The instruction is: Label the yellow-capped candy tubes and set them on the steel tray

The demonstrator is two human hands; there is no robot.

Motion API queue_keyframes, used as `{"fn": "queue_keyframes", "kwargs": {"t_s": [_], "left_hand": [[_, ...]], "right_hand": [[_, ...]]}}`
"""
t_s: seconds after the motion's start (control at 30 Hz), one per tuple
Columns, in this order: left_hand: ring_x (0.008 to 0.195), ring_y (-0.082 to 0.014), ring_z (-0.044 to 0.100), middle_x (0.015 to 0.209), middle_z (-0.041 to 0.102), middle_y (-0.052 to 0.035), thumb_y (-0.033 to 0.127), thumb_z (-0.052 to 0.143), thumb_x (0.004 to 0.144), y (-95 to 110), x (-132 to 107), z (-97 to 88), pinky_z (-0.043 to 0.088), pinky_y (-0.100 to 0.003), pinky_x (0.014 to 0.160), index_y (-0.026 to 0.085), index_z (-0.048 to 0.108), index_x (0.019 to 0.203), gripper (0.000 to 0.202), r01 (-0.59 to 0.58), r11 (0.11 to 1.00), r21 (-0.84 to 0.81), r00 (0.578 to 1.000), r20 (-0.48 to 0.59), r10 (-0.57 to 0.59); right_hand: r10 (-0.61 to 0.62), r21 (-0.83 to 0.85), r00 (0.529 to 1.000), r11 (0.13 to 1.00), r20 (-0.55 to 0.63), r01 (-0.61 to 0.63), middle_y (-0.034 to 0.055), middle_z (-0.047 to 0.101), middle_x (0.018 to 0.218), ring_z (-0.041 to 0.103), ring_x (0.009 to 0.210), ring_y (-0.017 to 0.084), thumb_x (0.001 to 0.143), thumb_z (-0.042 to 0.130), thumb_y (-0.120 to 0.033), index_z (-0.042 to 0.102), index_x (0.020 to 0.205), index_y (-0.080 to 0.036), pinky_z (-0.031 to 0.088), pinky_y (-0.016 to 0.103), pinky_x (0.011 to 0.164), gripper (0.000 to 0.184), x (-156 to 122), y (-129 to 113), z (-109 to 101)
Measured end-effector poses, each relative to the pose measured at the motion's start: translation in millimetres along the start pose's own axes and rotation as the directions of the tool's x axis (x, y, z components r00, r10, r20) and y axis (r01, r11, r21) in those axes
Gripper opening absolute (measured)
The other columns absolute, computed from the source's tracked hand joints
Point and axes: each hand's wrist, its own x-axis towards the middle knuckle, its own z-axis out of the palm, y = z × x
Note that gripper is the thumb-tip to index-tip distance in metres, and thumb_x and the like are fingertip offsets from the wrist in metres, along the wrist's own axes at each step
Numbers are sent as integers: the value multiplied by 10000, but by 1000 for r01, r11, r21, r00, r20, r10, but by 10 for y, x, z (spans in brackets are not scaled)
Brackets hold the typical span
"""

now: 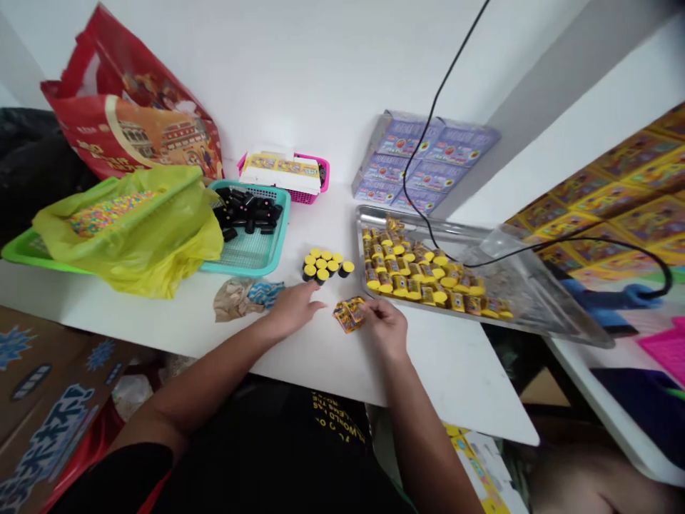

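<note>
My right hand (pixel 385 323) pinches a small crumpled packet of yellow printed paper (pixel 349 315) by its right side, just above the white table (pixel 428 364). My left hand (pixel 293 308) rests on the table with its fingers apart, pointing towards the packet and not touching it. Just beyond it stands a tight cluster of small black cylinders with yellow caps (pixel 322 265). A steel tray (pixel 364 246) of yellow-capped tubes in printed wrappers (pixel 412 275) lies to the right of my right hand.
A teal basket (pixel 283 221) holds black cylinders, beside a yellow-green bag of colourful beads (pixel 125 228). Further back are a pink basket (pixel 305 193), a red printed bag (pixel 133 121) and stacked purple boxes (pixel 417 160). A black cable (pixel 428 86) crosses above the tray.
</note>
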Motion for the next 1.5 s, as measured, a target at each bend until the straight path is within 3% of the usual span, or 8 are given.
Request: {"fn": "queue_keyframes", "kwargs": {"t_s": [0.23, 0.37, 0.47, 0.63, 0.77, 1.13, 1.3, 1.5], "left_hand": [[894, -235, 626, 1010, 671, -100, 298, 433, 924, -638, -289, -442, 432, -320, 771, 201, 668, 1045, 282, 62, 907, 417, 991, 83, -105], [871, -232, 613, 974, 653, -108, 341, 406, 938, -480, -313, -383, 439, -325, 751, 170, 672, 975, 319, 100, 906, 411, 995, -33, -94], [915, -235, 599, 997, 632, -111, 478, 505, 883, -77, -225, -244, 442, -326, 774, 171, 654, 1083, 395, -19, 963, 269, 985, -159, 64], [639, -156, 584, 701, 637, -37, 420, 672, 758, 327, 181, 157, 421, -256, 598, 146, 715, 816, 284, -47, 972, -230, 996, 68, 65], [412, -91, 453, 440, 537, 10, 391, 667, 735, 279, 363, 393, 302, -210, 442, 138, 646, 602, 287, 194, 822, -535, 958, 284, -42], [361, -53, 367, 421, 524, 29, 427, 753, 628, 204, 272, 413, 214, -197, 389, 145, 548, 592, 350, 276, 542, -794, 961, 243, -132], [414, -74, 454, 484, 548, 16, 456, 723, 654, 202, 294, 355, 251, -199, 390, 137, 587, 615, 349, 267, 506, -820, 964, 225, -144], [393, -56, 401, 482, 543, 24, 440, 749, 622, 159, 308, 310, 232, -201, 387, 136, 604, 620, 337, 250, 540, -803, 968, 198, -153]], "right_hand": [[5, -54, 1000, 999, -14, -6, 31, 621, 649, 551, 647, 184, 751, 572, -505, 624, 639, -193, 446, 314, 659, 336, 22, -82, -9], [-18, -91, 1000, 996, -1, 18, 24, 610, 650, 550, 668, 183, 766, 546, -478, 600, 633, -203, 447, 307, 671, 310, 9, -122, 8], [40, 23, 999, 999, 19, -41, 10, 596, 625, 525, 611, 164, 737, 586, -485, 589, 629, -198, 432, 289, 610, 307, 0, -132, 15], [54, 199, 987, 976, 150, -83, -17, 560, 562, 467, 521, 125, 704, 648, -514, 595, 627, -189, 390, 256, 522, 338, -26, -190, 46], [66, 249, 982, 962, 178, -109, -17, 562, 559, 450, 498, 116, 743, 610, -569, 612, 647, -183, 370, 245, 482, 397, -15, -183, 47], [96, 313, 976, 937, 196, -155, -7, 618, 630, 525, 548, 126, 639, 758, -465, 614, 694, -175, 431, 264, 538, 328, -24, -195, 18], [126, 62, 991, 990, 48, -129, 2, 618, 627, 515, 552, 136, 716, 648, -427, 655, 722, -178, 425, 266, 534, 249, 18, -81, 25], [-121, -441, 993, 891, -7, 106, 54, 643, 839, 576, 725, 192, 750, 631, -390, 683, 801, -207, 468, 330, 679, 197, -24, -115, -30]]}}
